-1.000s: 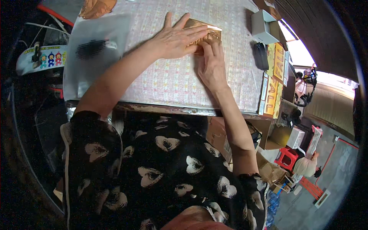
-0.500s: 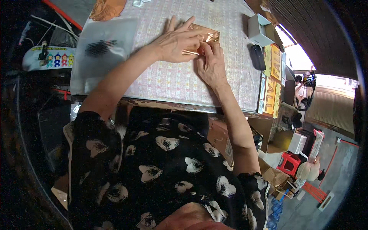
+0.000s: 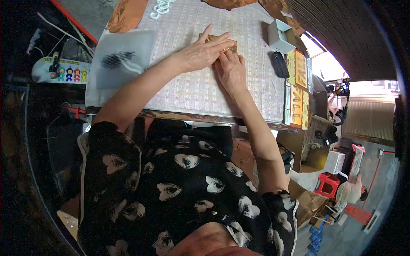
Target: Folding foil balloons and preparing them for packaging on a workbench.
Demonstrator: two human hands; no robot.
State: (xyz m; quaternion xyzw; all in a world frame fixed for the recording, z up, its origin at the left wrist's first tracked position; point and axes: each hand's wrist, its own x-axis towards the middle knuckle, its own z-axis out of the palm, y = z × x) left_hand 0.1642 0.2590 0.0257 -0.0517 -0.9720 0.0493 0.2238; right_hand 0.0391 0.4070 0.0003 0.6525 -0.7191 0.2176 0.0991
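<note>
left hand (image 3: 200, 53): fingers spread flat on the brown card piece (image 3: 228, 42) | right hand (image 3: 230, 70): fingertips pressed together at its near edge, a pinch I cannot tell | card piece: on patterned table cover (image 3: 192, 91), 12 o'clock of right hand, mostly hidden, long axis roughly 9-to-3 | black case (image 3: 279, 64) at 3 o'clock

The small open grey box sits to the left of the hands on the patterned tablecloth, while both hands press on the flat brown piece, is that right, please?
Not quite: the head view shows the small open grey box to the right of the hands. Both the left hand and the right hand do press on the flat brown piece on the patterned tablecloth.
</note>
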